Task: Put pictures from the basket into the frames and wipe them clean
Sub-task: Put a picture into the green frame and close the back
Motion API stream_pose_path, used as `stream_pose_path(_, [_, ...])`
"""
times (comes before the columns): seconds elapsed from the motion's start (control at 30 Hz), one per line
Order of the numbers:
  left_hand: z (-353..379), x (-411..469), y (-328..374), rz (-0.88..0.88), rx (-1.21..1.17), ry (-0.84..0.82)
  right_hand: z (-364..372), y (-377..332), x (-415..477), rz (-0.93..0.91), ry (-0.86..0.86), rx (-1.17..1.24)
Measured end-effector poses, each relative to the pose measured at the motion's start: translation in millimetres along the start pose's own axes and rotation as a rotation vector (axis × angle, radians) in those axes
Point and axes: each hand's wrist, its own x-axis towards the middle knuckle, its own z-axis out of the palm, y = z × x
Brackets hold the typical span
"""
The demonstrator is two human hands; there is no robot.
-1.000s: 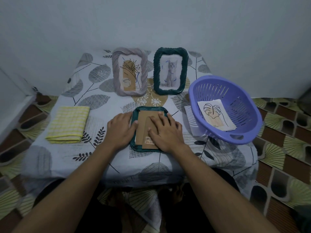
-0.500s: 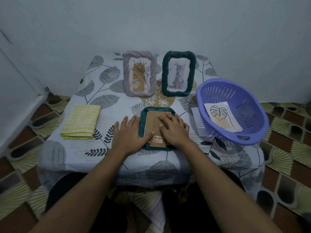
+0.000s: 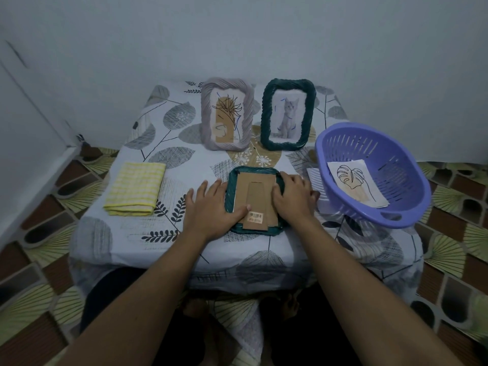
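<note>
Lying face-down, green frame (image 3: 257,199), long axis fwd-back, barcode end nearest.

One wide-angle view comes from a camera worn on the person's head, facing forward and down. A cloth-covered table (image 3: 184,159) sits close, filling the middle of the frame. The wall (image 3: 237,35) spans the top. The left hand (image 3: 208,207) and right hand (image 3: 293,199) reach from the bottom edge to the centre.

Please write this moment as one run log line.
frame: face down; left hand: on its left side; right hand: on its right side; basket: picture inside; cloth: folded
</note>
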Motion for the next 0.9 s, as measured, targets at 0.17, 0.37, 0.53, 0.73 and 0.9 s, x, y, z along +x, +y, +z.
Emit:
stream_pose_path(0.17, [0.2,0.3,0.3,0.005,-0.003,0.0,3.5,0.5,-1.4,0.004,0.046,0.019])
stream_pose_path(0.37, [0.3,-0.1,-0.1,0.007,-0.005,0.004,5.0,-0.4,-2.7,0.043,0.067,0.071])
stream_pose_path(0.53, [0.2,0.7,0.2,0.007,0.004,0.005,3.0,-2.3,3.6,0.157,0.046,0.268])
stream_pose_path(0.73, [0.9,0.5,-0.2,0.009,-0.002,0.007,0.9,-4.2,3.1,0.2,0.058,0.323])
stream_pose_path(0.9, [0.8,0.7,-0.5,0.009,0.004,0.005,0.6,-7.1,1.1,0.21,0.072,0.32])
